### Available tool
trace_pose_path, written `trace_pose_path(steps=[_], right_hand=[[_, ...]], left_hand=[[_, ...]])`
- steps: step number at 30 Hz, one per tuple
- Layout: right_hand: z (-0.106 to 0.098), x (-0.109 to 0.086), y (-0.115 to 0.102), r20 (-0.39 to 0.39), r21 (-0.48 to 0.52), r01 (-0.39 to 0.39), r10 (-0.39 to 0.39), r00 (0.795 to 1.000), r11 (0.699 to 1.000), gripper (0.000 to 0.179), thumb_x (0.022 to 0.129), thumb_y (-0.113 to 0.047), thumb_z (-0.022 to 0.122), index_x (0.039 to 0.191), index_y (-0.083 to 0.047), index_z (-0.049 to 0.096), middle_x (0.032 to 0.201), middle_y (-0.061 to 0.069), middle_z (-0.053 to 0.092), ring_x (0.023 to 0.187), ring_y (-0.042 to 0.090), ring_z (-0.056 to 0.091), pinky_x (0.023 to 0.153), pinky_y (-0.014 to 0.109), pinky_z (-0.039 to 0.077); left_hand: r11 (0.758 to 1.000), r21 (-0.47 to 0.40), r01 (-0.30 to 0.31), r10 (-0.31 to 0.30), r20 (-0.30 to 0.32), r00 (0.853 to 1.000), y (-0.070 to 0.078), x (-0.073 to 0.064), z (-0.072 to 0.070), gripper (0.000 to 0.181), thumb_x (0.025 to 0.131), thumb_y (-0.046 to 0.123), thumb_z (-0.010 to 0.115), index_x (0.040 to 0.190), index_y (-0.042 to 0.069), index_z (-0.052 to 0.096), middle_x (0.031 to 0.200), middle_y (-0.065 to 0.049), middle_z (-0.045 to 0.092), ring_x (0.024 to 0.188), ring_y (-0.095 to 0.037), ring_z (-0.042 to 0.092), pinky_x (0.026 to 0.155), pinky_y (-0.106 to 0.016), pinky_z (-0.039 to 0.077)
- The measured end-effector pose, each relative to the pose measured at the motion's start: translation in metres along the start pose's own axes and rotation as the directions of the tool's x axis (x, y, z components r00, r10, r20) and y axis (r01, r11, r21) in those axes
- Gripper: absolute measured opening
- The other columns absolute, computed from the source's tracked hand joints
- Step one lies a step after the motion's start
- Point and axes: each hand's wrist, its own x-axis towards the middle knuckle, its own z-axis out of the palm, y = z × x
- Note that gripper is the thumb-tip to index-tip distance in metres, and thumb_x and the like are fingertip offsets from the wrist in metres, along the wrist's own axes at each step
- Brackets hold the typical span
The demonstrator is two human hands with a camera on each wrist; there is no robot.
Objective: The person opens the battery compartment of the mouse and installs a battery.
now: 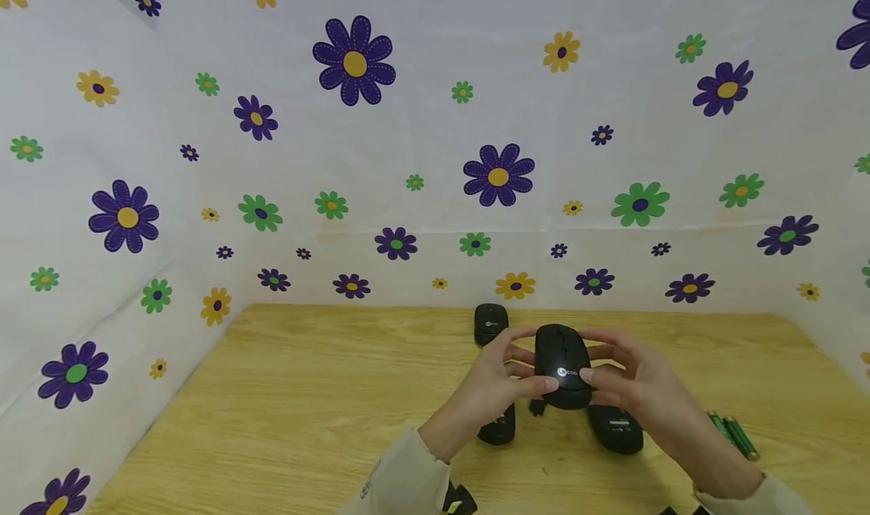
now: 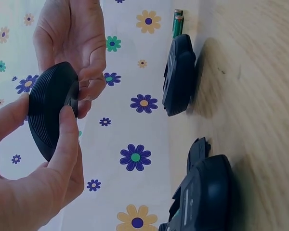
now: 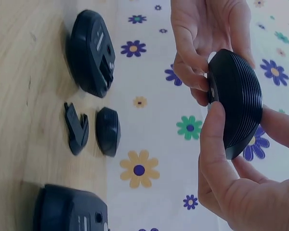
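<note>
A black computer mouse point(image 1: 563, 368) is held up above the table with its top and pale logo facing the head camera. My left hand point(image 1: 485, 385) grips its left side, thumb on the top shell. On the opposite side my right hand point(image 1: 635, 387) pinches it between thumb and fingers. Ribbed sides of the mouse point(image 2: 50, 108) show in the left wrist view. Below the hands lie two upturned black mice, one on the left point(image 1: 499, 427) and one on the right point(image 1: 615, 429). A small black cover piece point(image 3: 76, 129) lies between them, partly hidden in the head view.
Another black mouse point(image 1: 491, 323) rests upright farther back, near the flowered cloth wall point(image 1: 408, 137). Green batteries point(image 1: 734, 434) lie on the wooden table point(image 1: 292, 402), right of my right forearm. Dark pieces point(image 1: 461, 498) show at the bottom edge beside the left sleeve.
</note>
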Motion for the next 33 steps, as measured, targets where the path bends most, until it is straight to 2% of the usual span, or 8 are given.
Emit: trace_pose_path(steps=[4,15,23,33], right_hand=[[0.006,-0.003,-0.001,0.010,-0.009,-0.021,0.021,1.000,1.000,0.065,0.099,-0.005,0.064,0.153,0.007,0.029,0.131,0.030,0.045,0.101,0.026,0.066,0.083,0.038,0.062],[0.020,-0.014,0.002,0.045,0.003,-0.087,0.087,0.995,0.996,0.068,0.096,-0.004,0.068,0.153,0.004,0.030,0.123,0.023,0.052,0.097,0.026,0.065,0.079,0.040,0.062],[0.028,-0.017,0.006,0.048,0.029,-0.090,0.089,0.995,0.995,0.068,0.095,-0.003,0.069,0.152,0.005,0.032,0.123,0.021,0.052,0.096,0.026,0.062,0.079,0.039,0.062],[0.028,-0.020,0.007,0.066,0.020,-0.107,0.106,0.992,0.994,0.070,0.095,-0.007,0.070,0.152,0.004,0.031,0.125,0.021,0.053,0.099,0.027,0.062,0.080,0.038,0.061]], left_hand=[[1.000,0.016,0.002,-0.002,0.000,1.000,0.000,-0.008,-0.002,0.065,0.089,0.003,0.077,0.147,0.012,0.047,0.110,-0.007,0.061,0.096,-0.017,0.066,0.086,-0.036,0.059],[1.000,-0.016,0.006,-0.007,-0.007,1.000,-0.003,-0.029,-0.006,0.067,0.087,-0.002,0.076,0.147,0.008,0.047,0.104,-0.007,0.063,0.095,-0.020,0.068,0.084,-0.036,0.057],[0.998,-0.064,0.006,-0.007,-0.010,1.000,-0.010,-0.038,-0.009,0.068,0.086,-0.005,0.075,0.147,0.008,0.047,0.104,-0.007,0.063,0.095,-0.020,0.067,0.081,-0.033,0.057],[0.999,-0.047,-0.005,0.004,-0.027,1.000,-0.013,-0.044,-0.009,0.067,0.085,-0.004,0.077,0.145,0.006,0.049,0.106,-0.006,0.063,0.092,-0.017,0.065,0.076,-0.027,0.055]])
